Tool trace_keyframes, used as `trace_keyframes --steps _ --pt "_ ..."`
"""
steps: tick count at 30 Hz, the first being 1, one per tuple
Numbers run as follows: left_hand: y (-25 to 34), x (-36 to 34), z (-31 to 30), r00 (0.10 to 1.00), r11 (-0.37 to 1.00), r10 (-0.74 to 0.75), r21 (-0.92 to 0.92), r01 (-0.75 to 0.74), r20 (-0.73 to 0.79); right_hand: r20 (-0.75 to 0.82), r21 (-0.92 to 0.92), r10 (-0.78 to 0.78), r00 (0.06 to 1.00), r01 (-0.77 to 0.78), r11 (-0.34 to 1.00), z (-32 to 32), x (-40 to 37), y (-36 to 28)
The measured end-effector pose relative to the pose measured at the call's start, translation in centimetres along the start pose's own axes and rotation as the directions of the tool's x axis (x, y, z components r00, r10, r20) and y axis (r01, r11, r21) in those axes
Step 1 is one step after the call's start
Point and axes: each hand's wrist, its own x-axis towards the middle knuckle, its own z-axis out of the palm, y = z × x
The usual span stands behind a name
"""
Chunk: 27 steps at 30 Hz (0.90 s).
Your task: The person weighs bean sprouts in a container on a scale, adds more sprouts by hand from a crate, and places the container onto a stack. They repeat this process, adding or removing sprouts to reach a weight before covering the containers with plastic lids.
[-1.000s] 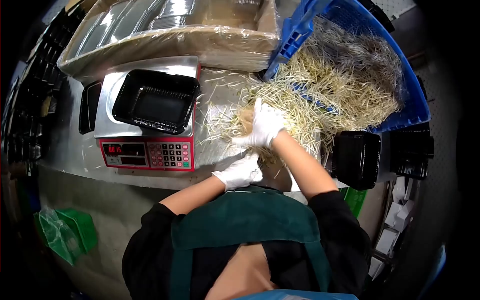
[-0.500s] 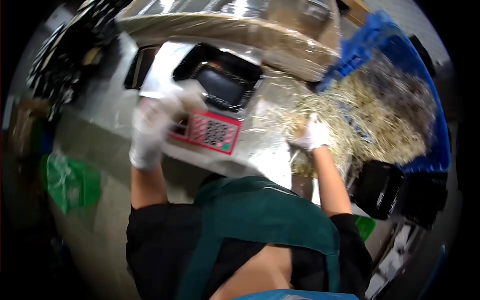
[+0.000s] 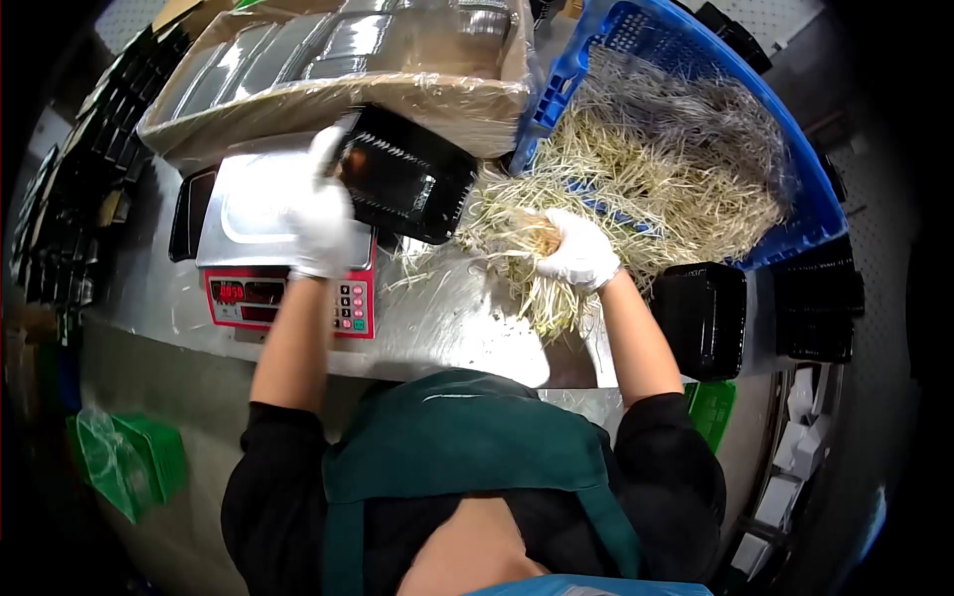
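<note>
My left hand [image 3: 323, 219], in a white glove blurred by motion, grips the left edge of a black plastic tray [image 3: 407, 184]. The tray is tilted and overlaps the right side of a digital scale [image 3: 224, 288] with a red front panel and lit red digits. No sprouts show inside the tray. My gloved right hand [image 3: 576, 253] is closed around a bunch of pale bean sprouts [image 3: 532, 238], their strands hanging down over the metal table. More sprouts [image 3: 676, 179] spill out of a tipped blue crate [image 3: 795, 129] beyond this hand.
A wrapped cardboard box [image 3: 338, 104] of clear plastic lids stands at the back. Stacked black trays [image 3: 70, 209] line the far left. Another black tray [image 3: 701, 318] sits right of my right arm. Green crates [image 3: 134, 457] are below the table [image 3: 149, 288] at left.
The black tray has shifted right off most of the scale, with my left hand now on its edge. My right hand has lifted a bunch of sprouts from the pile. The view has turned.
</note>
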Motion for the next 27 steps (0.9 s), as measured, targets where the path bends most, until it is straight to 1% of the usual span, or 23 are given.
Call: trace_keyframes --steps 1,2,3,4,6,7,8,10,11,12,14,15,16,17,18,19,20,21,22,24,25,26,27 --pt "4.2 0.0 1.7 0.998 0.995 0.063 0.072 -0.065 0.028 -0.040 -0.185 -0.145 0.989 0.136 0.973 -0.2 0.5 -0.8" --pt "7.6 -0.2 2.7 0.990 0.981 0.125 0.144 -0.132 0.057 -0.051 -0.369 -0.294 0.955 0.256 0.894 -0.4 1.2 -1.8" --pt "10.0 -0.7 2.8 0.946 0.924 0.312 0.202 -0.324 0.087 -0.052 -0.559 -0.289 0.956 0.212 0.802 -0.6 1.5 -4.4" --pt "11.5 -1.4 2.6 0.867 0.830 0.483 0.253 -0.498 0.124 -0.048 -0.674 -0.278 0.959 0.174 0.718 -0.6 1.8 -6.4" --pt "11.8 -3.1 1.8 0.923 0.931 0.349 0.056 -0.362 0.165 -0.272 -0.770 -0.496 0.825 0.122 0.626 2.1 3.6 -7.6" --pt "11.2 -3.1 0.7 0.936 0.956 0.278 0.034 -0.292 0.216 -0.351 -0.784 -0.535 0.768 0.072 0.617 3.6 4.7 -8.8" --pt "9.8 -3.6 0.8 0.966 0.978 0.196 -0.099 -0.181 0.168 -0.386 -0.812 -0.543 0.746 0.005 0.584 4.5 5.0 -11.2" --pt "6.8 -4.1 -0.2 0.993 0.941 0.099 -0.329 -0.075 0.056 -0.435 -0.802 -0.558 0.707 -0.022 0.597 7.0 6.5 -15.4" --pt "5.3 -4.1 -1.6 0.998 0.916 0.061 -0.398 -0.053 0.008 -0.414 -0.715 -0.503 0.758 0.070 0.695 7.8 7.5 -17.2" --pt "4.0 -4.2 -3.0 1.000 0.889 -0.012 -0.458 0.017 0.013 -0.384 -0.606 -0.451 0.806 0.149 0.781 8.6 8.4 -18.9" --pt "0.9 -3.9 -5.0 0.996 0.815 -0.082 -0.577 0.052 -0.026 -0.412 -0.466 -0.488 0.770 0.282 0.839 11.5 10.4 -21.4" --pt "-0.6 -3.9 -5.6 0.987 0.774 -0.157 -0.626 0.100 -0.036 -0.396 -0.462 -0.460 0.795 0.260 0.848 12.9 11.2 -22.3" --pt "-2.0 -3.7 -6.2 0.976 0.679 -0.215 -0.715 0.168 0.024 -0.378 -0.459 -0.425 0.823 0.233 0.858 14.1 11.6 -23.2" --pt "-2.7 -3.1 -7.7 0.967 0.711 -0.227 -0.658 0.248 0.118 -0.338 -0.445 -0.347 0.875 0.176 0.878 14.8 12.1 -24.0" --pt "-3.3 -2.2 -9.0 0.949 0.740 -0.239 -0.594 0.316 0.208 -0.227 -0.493 -0.251 0.941 0.111 0.863 15.1 12.6 -24.6" --pt "-4.1 -1.5 -9.4 0.946 0.726 -0.248 -0.607 0.324 0.210 -0.219 -0.449 -0.305 0.927 0.182 0.875 15.4 12.8 -24.7" --pt "-4.7 -0.5 -9.7 0.979 0.826 -0.148 -0.527 0.202 0.143 -0.209 -0.404 -0.361 0.909 0.256 0.878 15.7 12.9 -24.8" --pt "-4.7 0.0 -9.6 0.986 0.855 -0.048 -0.504 0.123 0.159 -0.235 -0.428 -0.371 0.898 0.247 0.869 16.2 12.7 -24.8" --pt "-2.9 1.3 -10.4 0.984 0.875 0.046 -0.483 0.043 0.172 0.017 -0.372 -0.240 0.971 0.229 0.900 14.2 12.6 -25.5" --pt "-2.8 2.0 -9.5 0.928 0.772 0.243 -0.635 -0.008 0.284 0.173 -0.278 -0.213 0.962 0.255 0.926 12.4 12.3 -24.2" --pt "-2.1 2.1 -9.8 0.907 0.886 0.231 -0.462 -0.047 0.351 0.174 -0.414 -0.355 0.918 0.396 0.820 12.3 12.4 -22.1" --pt "-2.0 2.0 -9.7 0.910 0.886 0.226 -0.461 -0.044 0.347 0.173 -0.487 -0.362 0.916 0.399 0.777 10.2 11.4 -22.6" --pt "-2.0 1.7 -9.6 0.880 0.951 0.265 -0.259 -0.170 0.394 0.197 -0.497 -0.307 0.931 0.365 0.787 9.1 10.7 -21.9"
